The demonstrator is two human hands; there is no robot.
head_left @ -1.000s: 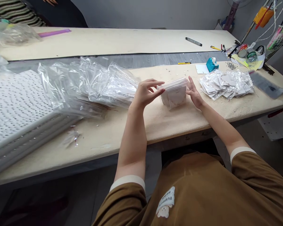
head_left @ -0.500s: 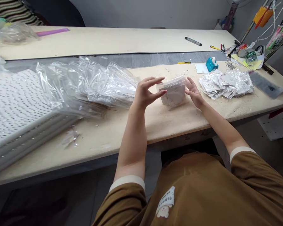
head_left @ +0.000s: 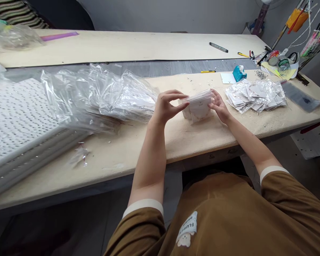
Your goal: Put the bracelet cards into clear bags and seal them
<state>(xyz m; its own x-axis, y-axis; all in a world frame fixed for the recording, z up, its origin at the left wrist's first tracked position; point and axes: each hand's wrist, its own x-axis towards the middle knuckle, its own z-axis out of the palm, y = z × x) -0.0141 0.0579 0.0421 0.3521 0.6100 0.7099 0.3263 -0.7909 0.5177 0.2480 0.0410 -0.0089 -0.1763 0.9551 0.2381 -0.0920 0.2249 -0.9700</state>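
Between my hands a stack of white cards in clear plastic sleeves (head_left: 201,109) stands on edge on the table. The front card carries small print and what looks like a thin jewellery chain, too small to be sure. My left hand (head_left: 168,104) grips the stack's left side, thumb in front and fingers along the top. My right hand (head_left: 219,106) closes on its right edge, thumb at the front. To the right lies a loose pile of bagged white cards (head_left: 256,94). On the left, large clear plastic bags (head_left: 104,94) lie heaped.
White sheets dotted with shiny bits (head_left: 18,117) are stacked at the left. Behind the card pile sit a teal tape dispenser (head_left: 239,73) and a yellow cutter (head_left: 208,71). A marker (head_left: 218,47) lies on the far board. The table's front edge (head_left: 192,156) runs near my body.
The stack has dropped slightly and its top edges have come closer together. Both hands have moved a little lower with it, the right fingers now closer against its side.
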